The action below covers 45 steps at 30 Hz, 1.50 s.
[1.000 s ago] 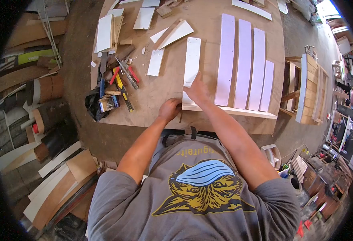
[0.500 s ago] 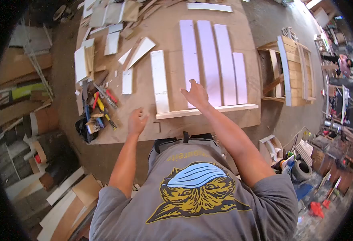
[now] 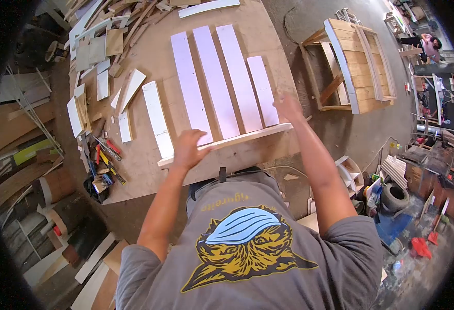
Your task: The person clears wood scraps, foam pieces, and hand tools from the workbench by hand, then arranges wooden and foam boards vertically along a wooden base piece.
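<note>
Four lilac boards (image 3: 214,77) of unequal length lie side by side on the wooden table (image 3: 154,57), the shortest at the right. A white board (image 3: 157,119) lies left of them. Along their near ends runs a narrow pale strip of wood (image 3: 247,136). My left hand (image 3: 189,148) is over the strip's left part, between the white board and the first lilac board, fingers apart, with nothing seen in it. Beside the shortest lilac board, near the strip's right end, my right hand (image 3: 289,107) is blurred; whether its fingers hold anything cannot be made out.
Hand tools (image 3: 107,163) and a black bag lie at the table's left corner. Wood offcuts (image 3: 98,49) are heaped at the back left. A slatted wooden piece of furniture (image 3: 363,67) stands on the floor to the right. A person (image 3: 431,46) is far off at the upper right.
The view has swung to the right. My left hand has come from the bare table onto the strip's left part. My right hand has moved right, from the lilac boards' middle to the shortest one.
</note>
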Available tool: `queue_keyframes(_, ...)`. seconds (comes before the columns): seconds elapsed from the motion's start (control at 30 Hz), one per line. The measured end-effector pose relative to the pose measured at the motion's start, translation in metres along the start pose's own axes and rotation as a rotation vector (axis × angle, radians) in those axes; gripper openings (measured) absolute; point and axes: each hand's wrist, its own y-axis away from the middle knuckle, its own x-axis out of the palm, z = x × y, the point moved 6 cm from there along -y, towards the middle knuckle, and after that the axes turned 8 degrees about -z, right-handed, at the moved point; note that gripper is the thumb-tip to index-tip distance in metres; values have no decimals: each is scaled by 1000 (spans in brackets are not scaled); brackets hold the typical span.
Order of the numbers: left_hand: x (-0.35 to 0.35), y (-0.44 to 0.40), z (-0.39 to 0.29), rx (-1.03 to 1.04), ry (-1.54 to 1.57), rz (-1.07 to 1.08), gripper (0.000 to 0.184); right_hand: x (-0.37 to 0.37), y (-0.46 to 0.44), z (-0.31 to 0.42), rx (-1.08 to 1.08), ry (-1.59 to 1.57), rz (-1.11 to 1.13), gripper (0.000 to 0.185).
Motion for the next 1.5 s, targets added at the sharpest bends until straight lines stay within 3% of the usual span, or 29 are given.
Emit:
queue_keyframes(0.13,54,-1,-29,1,-35,174,58,7,-11,-9,-78,-7,81,60)
queue_keyframes(0.37,86,-2,-32,-19,-106,208,58,12,-1,21,-55,-19,132,86)
queue_keyframes(0.47,89,-2,-33,-13,-123,190,49,48,-18,8,-108,-23,55,85)
queue_keyframes(0.67,104,10,-21,-40,-59,168,38,47,-18,14,-98,-42,67,80)
queue_keyframes(1.07,104,8,-18,-117,0,182,35,20,-5,30,-73,-22,113,80)
queue_keyframes(1.37,101,10,-21,-106,12,137,35,48,-26,-3,-83,-50,92,74)
queue_keyframes(1.5,106,13,-16,-106,-5,134,35,20,-12,11,-81,-37,90,71)
